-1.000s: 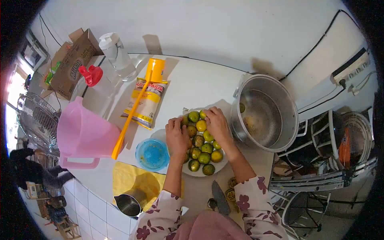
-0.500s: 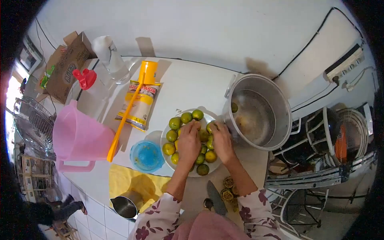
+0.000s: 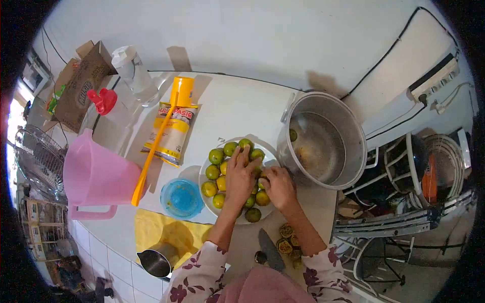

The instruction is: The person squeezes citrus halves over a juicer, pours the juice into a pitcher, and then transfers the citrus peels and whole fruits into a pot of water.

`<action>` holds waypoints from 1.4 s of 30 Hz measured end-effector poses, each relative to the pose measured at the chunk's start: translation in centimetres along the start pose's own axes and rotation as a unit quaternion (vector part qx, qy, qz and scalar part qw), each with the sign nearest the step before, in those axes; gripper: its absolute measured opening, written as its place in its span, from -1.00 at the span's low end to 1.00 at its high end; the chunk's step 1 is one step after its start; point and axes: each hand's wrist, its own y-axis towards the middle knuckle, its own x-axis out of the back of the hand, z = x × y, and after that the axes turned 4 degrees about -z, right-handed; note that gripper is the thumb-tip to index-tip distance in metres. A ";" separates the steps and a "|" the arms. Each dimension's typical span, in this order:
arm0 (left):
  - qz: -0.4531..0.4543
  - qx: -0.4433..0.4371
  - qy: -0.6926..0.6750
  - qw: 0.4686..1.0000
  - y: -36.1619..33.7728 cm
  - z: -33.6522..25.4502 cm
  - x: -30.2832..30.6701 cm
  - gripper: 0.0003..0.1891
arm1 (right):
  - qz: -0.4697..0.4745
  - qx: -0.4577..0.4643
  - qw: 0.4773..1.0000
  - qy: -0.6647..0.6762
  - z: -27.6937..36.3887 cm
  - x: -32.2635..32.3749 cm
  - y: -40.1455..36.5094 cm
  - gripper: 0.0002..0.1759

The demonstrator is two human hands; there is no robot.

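Observation:
Green-yellow oranges [image 3: 208, 189] crowd a white plate [image 3: 269, 150] in the middle of the table. My left hand [image 3: 241, 171] lies over the top of the pile, fingers stretched and spread, touching oranges near the plate's far side. On the right part of the plate, my right hand [image 3: 279, 186] has its fingers curled down around an orange, most of which the hand hides. To the right stands a large metal pot [image 3: 352, 174], with one green orange [image 3: 293, 135] and some clear liquid inside.
Left of the plate are a blue bowl [image 3: 182, 198], a pink pitcher [image 3: 98, 177], a sugar bag [image 3: 169, 136] under a long orange-handled utensil [image 3: 156, 141], and a water bottle [image 3: 135, 76]. Nearer me lie a knife [image 3: 272, 251], cut fruit halves [image 3: 285, 246], a yellow cloth [image 3: 151, 230] and a metal jug [image 3: 156, 262].
My left hand has spread its fingers and reached farther over the pile. My right hand has shifted slightly down and curled on the plate's right side. The view has moved slightly.

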 end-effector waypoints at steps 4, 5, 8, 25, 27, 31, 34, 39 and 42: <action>0.001 0.007 0.038 0.999 -0.4 -0.1 -0.7 -0.53 | 0.012 0.035 0.999 0.025 -0.8 -0.1 0.5 -0.62; -0.010 0.014 0.048 0.999 -0.6 0.0 -0.7 -0.52 | -0.052 0.060 0.997 -0.009 -0.4 -0.2 0.4 -0.64; -0.006 0.023 0.061 0.998 -0.7 -0.4 -0.3 -0.52 | -0.127 0.067 0.989 -0.041 0.3 -0.4 0.7 -0.65; -0.018 0.018 0.011 1.000 -0.8 -2.1 1.7 -0.62 | -0.236 0.113 0.964 0.044 3.2 16.8 0.2 -0.82; 0.017 0.045 -0.007 0.999 -1.2 -3.3 2.9 -0.69 | -0.203 0.087 0.975 0.002 -0.2 17.2 5.3 -0.79; 0.040 0.023 -0.029 0.999 -3.3 -4.0 3.2 -0.72 | 0.092 0.143 0.958 -0.230 -8.7 10.9 12.8 -0.77; 0.084 0.037 -0.034 0.995 -5.2 -4.6 3.9 -0.70 | 0.117 0.093 0.966 -0.211 -9.8 7.2 13.7 -0.82; 0.121 -0.017 -0.077 0.990 -9.1 -5.2 3.5 -0.69 | 0.140 0.151 0.959 -0.195 -11.1 5.7 13.4 -0.83; 0.128 -0.003 -0.081 0.989 -9.8 -5.9 3.5 -0.69 | 0.119 0.185 0.962 -0.163 -12.5 5.0 13.2 -0.83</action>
